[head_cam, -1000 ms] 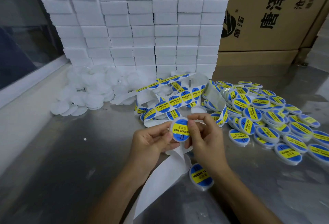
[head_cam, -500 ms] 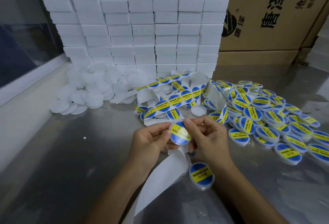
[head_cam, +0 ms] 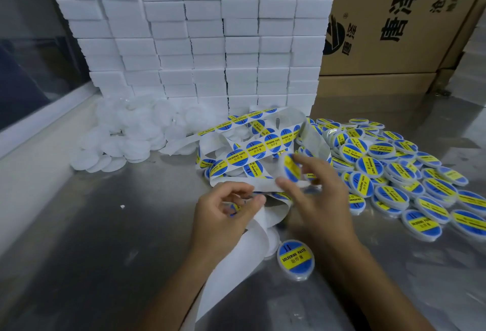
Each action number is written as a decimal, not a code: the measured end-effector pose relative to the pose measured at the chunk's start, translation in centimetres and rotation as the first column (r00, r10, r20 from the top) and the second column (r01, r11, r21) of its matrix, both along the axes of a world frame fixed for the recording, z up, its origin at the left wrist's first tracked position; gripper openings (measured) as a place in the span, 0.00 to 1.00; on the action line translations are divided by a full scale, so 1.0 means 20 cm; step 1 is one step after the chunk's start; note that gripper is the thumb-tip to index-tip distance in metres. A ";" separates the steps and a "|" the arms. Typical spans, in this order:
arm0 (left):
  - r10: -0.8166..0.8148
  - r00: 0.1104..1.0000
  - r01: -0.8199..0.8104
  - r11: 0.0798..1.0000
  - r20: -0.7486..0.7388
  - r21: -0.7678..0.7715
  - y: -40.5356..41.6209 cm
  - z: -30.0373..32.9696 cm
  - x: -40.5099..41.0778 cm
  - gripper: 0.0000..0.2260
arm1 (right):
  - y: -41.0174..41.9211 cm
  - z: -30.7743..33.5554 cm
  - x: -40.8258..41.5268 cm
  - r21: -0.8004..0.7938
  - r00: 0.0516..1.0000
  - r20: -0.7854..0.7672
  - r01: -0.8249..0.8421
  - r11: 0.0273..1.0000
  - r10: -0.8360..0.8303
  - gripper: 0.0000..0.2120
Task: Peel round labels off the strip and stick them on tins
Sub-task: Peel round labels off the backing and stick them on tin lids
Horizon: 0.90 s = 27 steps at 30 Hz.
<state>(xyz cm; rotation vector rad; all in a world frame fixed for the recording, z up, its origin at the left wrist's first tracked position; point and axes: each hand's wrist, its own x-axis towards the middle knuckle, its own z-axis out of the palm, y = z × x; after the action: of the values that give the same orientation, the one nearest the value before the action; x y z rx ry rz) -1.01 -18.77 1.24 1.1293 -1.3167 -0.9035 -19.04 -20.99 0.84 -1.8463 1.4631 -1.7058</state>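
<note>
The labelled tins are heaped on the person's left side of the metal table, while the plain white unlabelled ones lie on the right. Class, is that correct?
No, the sides are swapped. The head view shows the labelled tins heaped on the person's right of the metal table, and the plain white unlabelled ones on the left.

Head view, looking down, close over steel table (head_cam: 92, 238)
</note>
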 end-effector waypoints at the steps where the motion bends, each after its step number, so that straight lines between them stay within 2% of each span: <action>1: 0.020 0.998 -0.021 1.000 0.065 0.014 0.00 -0.01 0.00 0.13 | -0.02 -0.01 -0.05 0.015 0.997 0.018 0.071 0.997 -0.071 0.18; 5: -0.008 0.973 -0.026 0.989 0.229 0.147 -0.01 -0.05 0.00 0.21 | -0.09 -0.05 -0.27 0.071 0.908 -0.084 0.416 0.907 -0.410 0.14; 8: 0.001 0.962 -0.059 0.977 0.273 0.206 -0.01 -0.06 0.00 0.17 | -0.10 -0.07 -0.35 0.145 0.826 -0.148 0.562 0.815 -0.544 0.14; 11: 0.012 0.965 -0.076 0.969 0.263 0.233 -0.02 -0.06 0.01 0.10 | -0.10 -0.09 -0.37 0.216 0.793 -0.241 0.606 0.766 -0.559 0.15; 14: 0.021 0.967 -0.086 0.965 0.254 0.246 -0.03 -0.06 0.02 0.06 | -0.10 -0.09 -0.38 0.228 0.797 -0.297 0.595 0.771 -0.527 0.16; 16: 0.023 0.975 -0.084 0.960 0.223 0.267 -0.03 -0.05 0.02 0.07 | -0.10 -0.09 -0.37 0.253 0.799 -0.324 0.589 0.767 -0.507 0.16; 19: 0.001 0.997 -0.027 0.944 0.077 0.330 -0.03 -0.03 0.03 0.13 | -0.10 -0.09 -0.35 0.230 0.795 -0.319 0.593 0.772 -0.516 0.16; 21: 0.000 1.000 0.008 0.936 -0.023 0.352 -0.02 -0.02 0.04 0.16 | -0.09 -0.08 -0.33 0.136 0.826 -0.239 0.549 0.825 -0.510 0.13; 23: -0.006 0.990 0.055 0.937 -0.143 0.344 -0.03 -0.01 0.04 0.18 | -0.07 -0.05 -0.29 0.067 0.900 -0.105 0.431 0.900 -0.423 0.09; 25: -0.030 0.961 0.125 0.933 -0.274 0.338 -0.03 0.01 0.05 0.19 | -0.04 -0.02 -0.22 0.066 0.970 0.004 0.243 0.968 -0.244 0.11; 27: -0.041 0.937 0.164 0.929 -0.347 0.333 -0.03 0.01 0.05 0.19 | 0.00 0.00 -0.13 0.138 0.999 0.051 0.010 0.990 -0.017 0.11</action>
<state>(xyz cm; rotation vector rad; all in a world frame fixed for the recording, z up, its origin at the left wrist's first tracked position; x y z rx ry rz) 0.00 -19.41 1.40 1.1230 -0.9592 -1.3919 -21.72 -21.07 0.76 -1.7127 1.5346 -1.6019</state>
